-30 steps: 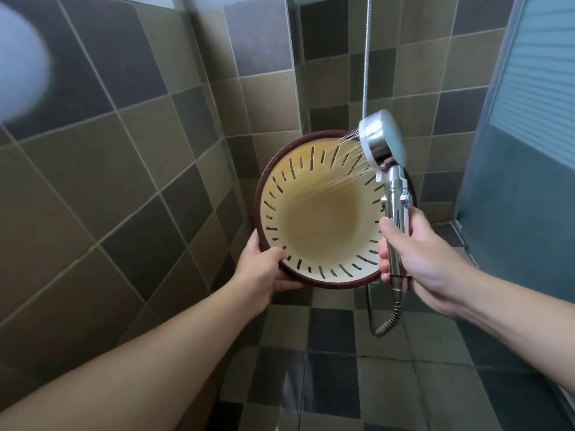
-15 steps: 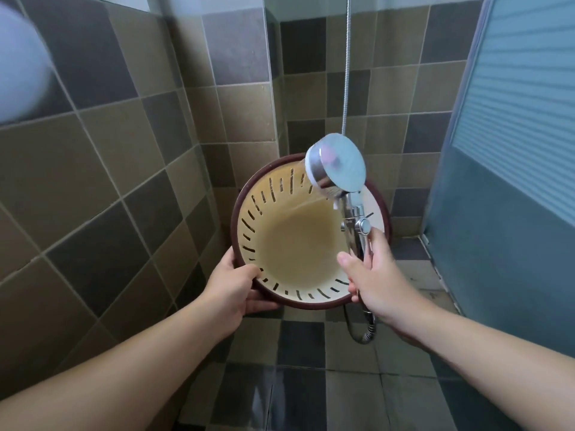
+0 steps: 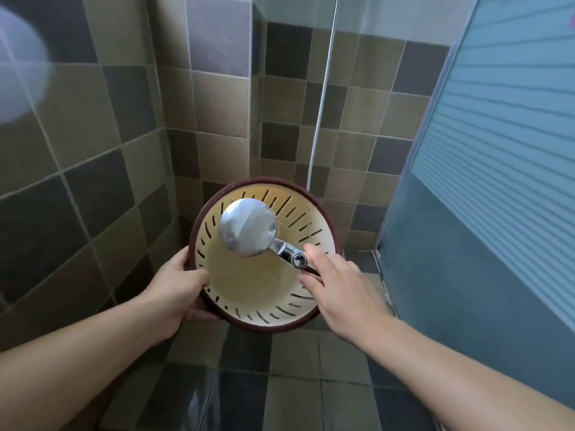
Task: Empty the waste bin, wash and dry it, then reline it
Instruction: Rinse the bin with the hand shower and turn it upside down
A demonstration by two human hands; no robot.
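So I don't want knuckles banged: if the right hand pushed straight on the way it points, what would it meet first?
Probably the waste bin: the right hand, gripping the shower head, aims into its open mouth, so the inner wall likely comes first. Depth is unclear.

Nothing to read here, honestly. No text, brand, number or sign shows on the waste bin (image 3: 264, 293), on the back of the shower head (image 3: 247, 227) or its chrome handle, on the wall tiles (image 3: 93, 150), or on the ribbed glass door (image 3: 497, 150). A blurry pale patch sits top left, too smeared to tell what it is.
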